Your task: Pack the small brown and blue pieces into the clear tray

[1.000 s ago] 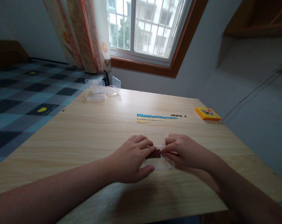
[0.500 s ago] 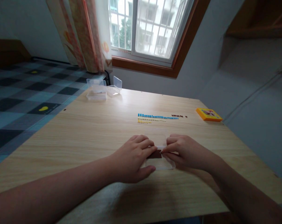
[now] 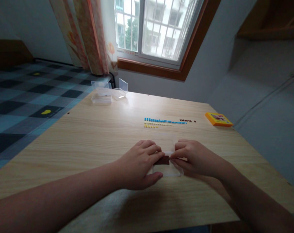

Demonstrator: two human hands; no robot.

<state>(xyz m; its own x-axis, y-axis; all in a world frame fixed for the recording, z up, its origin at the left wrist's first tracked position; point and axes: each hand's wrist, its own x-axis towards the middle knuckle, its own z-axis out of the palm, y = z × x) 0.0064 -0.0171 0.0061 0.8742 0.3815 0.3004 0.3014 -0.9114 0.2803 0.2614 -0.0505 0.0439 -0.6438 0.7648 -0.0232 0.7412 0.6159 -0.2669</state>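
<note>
Brown piece (image 3: 163,160), one, flat, lies over a small clear box (image 3: 170,171) near the table's (image 3: 88,139) front edge, between both hands. Left hand (image 3: 138,165) is palm down, fingers together and curled onto the piece's left end, thumb against the box's near side. Right hand (image 3: 195,158) is palm down, thumb and forefinger pinched on the piece's right end. Further back: rows of tiny blue pieces (image 3: 165,121), yellow pieces (image 3: 151,127) and dark pieces (image 3: 187,120), too small to count. One yellow box (image 3: 218,118) sits far right, and two open clear containers (image 3: 102,96) sit in the far left corner.
</note>
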